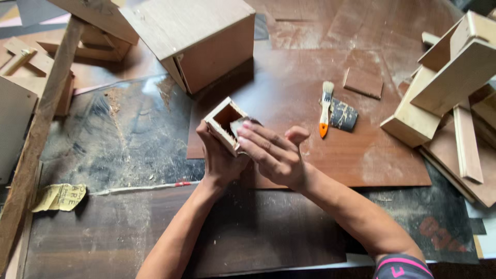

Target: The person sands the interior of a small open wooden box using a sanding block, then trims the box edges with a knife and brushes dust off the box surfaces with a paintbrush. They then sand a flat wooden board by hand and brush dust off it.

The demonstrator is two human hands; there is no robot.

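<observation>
Small open wooden box (226,123), square in section and tilted with its hollow toward the upper left, sits above the middle of the brown plywood sheet (361,160), held up off the surface. The left hand (219,157) cups it from underneath, fingers wrapped around its lower side. The right hand (271,152) lies across the front of the box, fingertips pressing a scrap of pale sandpaper (238,125) against its near edge, so both hands are together, clamped on the box. Just beyond stands a larger plywood box (199,36) on its side. To the right, an orange-handled paintbrush (325,108) lies beside a dark folded sandpaper piece (343,114). A stack of wooden offcuts (444,82) fills the right edge, and a crumpled yellowish paper (59,197) lies at the left.
</observation>
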